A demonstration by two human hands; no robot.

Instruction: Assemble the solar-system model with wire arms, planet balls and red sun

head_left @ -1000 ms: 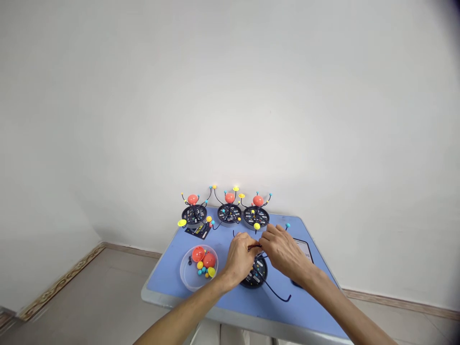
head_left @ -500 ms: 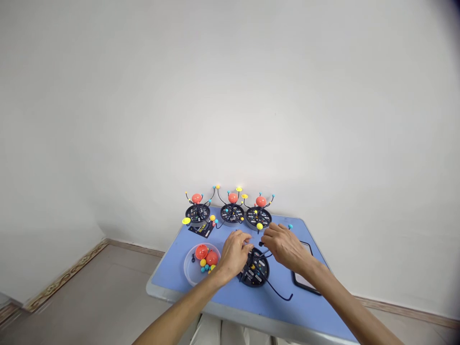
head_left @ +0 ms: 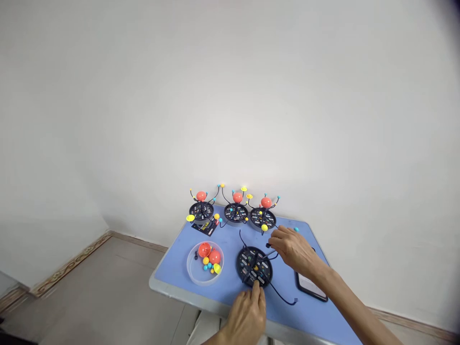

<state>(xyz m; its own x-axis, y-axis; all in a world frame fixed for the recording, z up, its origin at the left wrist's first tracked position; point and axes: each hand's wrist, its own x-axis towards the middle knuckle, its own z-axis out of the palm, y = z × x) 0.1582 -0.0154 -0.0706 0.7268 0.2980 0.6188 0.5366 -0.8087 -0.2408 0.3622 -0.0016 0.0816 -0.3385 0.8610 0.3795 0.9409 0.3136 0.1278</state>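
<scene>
We log the right hand (head_left: 293,251) pinching a black wire arm (head_left: 271,252) at 2 o'clock of the dark disc base (head_left: 254,267); the left hand (head_left: 246,316), open, rests on its 6 o'clock rim; no balls on that arm yet.

A hand can slide between the clear bowl (head_left: 205,283) and the black disc (head_left: 254,266), but three planet toys (head_left: 236,212) block the back.

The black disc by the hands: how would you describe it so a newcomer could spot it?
On the blue table, between the clear plastic bowl and the phone, sits a round black base, its rim touched by the left hand. Unlike the three bases behind it, each topped by a red ball, it carries only black wires.
</scene>
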